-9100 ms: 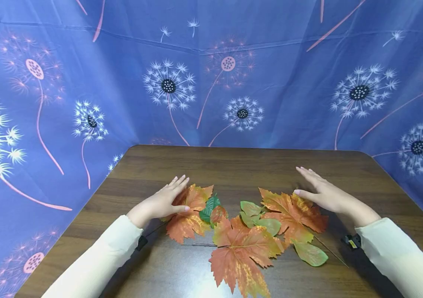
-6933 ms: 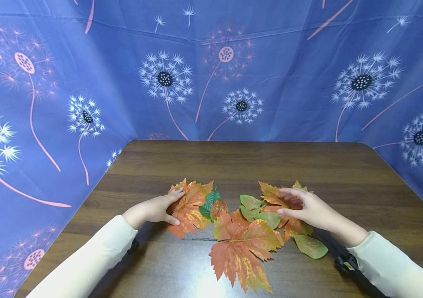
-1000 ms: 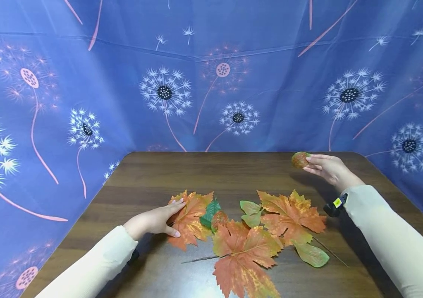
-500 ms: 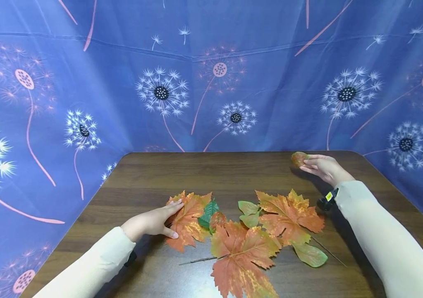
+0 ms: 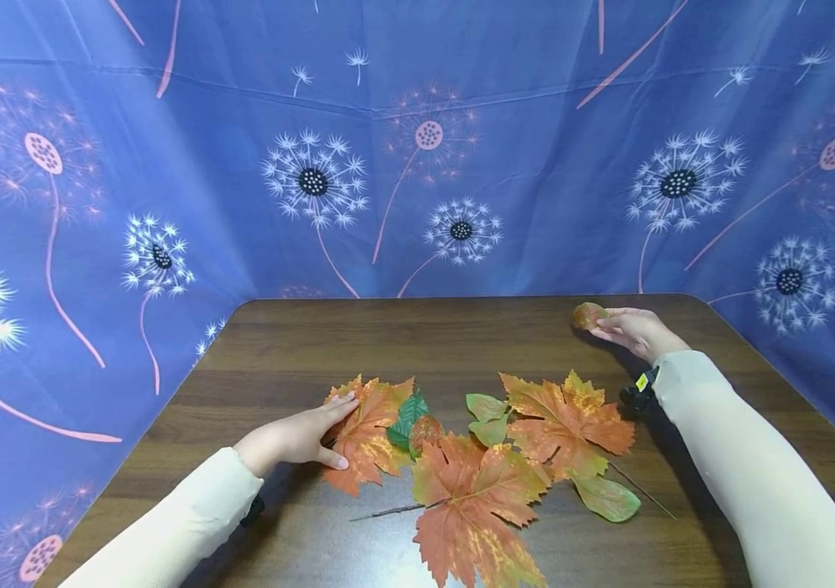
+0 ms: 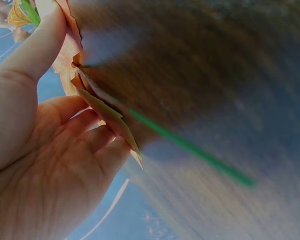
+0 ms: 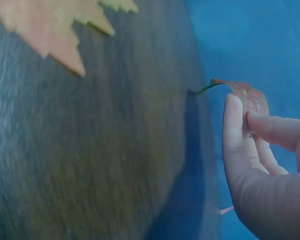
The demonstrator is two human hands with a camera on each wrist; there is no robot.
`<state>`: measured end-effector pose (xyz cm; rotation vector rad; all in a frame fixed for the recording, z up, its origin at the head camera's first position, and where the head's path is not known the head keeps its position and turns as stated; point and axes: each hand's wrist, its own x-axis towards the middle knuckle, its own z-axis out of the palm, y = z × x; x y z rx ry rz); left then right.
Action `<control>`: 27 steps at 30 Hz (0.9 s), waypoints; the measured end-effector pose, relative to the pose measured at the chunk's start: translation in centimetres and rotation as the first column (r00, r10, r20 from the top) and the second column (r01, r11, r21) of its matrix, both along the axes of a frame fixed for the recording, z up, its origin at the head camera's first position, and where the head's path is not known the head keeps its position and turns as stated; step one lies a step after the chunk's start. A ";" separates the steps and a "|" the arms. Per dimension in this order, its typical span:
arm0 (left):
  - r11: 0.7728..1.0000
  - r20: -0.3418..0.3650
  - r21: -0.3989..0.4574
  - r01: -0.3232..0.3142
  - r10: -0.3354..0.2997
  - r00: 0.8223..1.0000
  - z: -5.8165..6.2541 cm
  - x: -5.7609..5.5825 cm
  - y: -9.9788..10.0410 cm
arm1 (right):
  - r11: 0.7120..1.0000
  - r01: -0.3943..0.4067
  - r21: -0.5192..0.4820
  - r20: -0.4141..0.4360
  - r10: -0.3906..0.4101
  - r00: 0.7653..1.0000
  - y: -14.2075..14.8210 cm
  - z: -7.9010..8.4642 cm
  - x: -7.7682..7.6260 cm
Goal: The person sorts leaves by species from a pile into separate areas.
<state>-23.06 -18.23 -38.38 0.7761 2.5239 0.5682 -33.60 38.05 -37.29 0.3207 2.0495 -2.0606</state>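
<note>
My right hand (image 5: 636, 331) pinches a small roundish red-green artificial leaf (image 5: 589, 315) between thumb and fingers, low over the table's back right. In the right wrist view this leaf (image 7: 250, 97) has a short green stem that points at the tabletop. My left hand (image 5: 298, 434) rests on the left orange maple leaf (image 5: 376, 425), fingers spread and relaxed. From the left wrist view, the fingers lie against that leaf (image 6: 105, 112), and a green stem (image 6: 190, 146) runs out beyond it.
A large orange maple leaf (image 5: 472, 506) lies in the front middle. Another maple leaf (image 5: 571, 425) is to the right, with green leaves (image 5: 488, 418) beside it and one green leaf (image 5: 608, 498) below. A dark green leaf (image 5: 408, 418) and a small reddish leaf (image 5: 427, 431) lie left of centre. Brown tabletop (image 5: 388, 335).
Earlier both hands hovered above the leaves. My left hand has settled on the left maple leaf. My right hand has taken a small leaf from the right cluster to the back right and lowered it.
</note>
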 end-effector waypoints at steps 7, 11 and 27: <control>1.000 -0.008 0.001 0.004 -0.004 1.000 -0.3 0.2 0.2 | 0.999 0.032 0.019 0.031 -0.033 0.999 0.9 -0.7 -0.1; 1.000 -0.006 0.001 -0.010 0.010 1.000 -0.1 0.2 0.1 | 0.994 0.041 0.102 0.039 -0.046 0.998 1.1 -1.0 -0.1; 1.000 -0.017 -0.002 0.015 -0.016 1.000 -0.5 -0.4 -0.2 | 0.967 0.101 0.232 0.063 -0.119 0.991 1.8 -1.2 0.3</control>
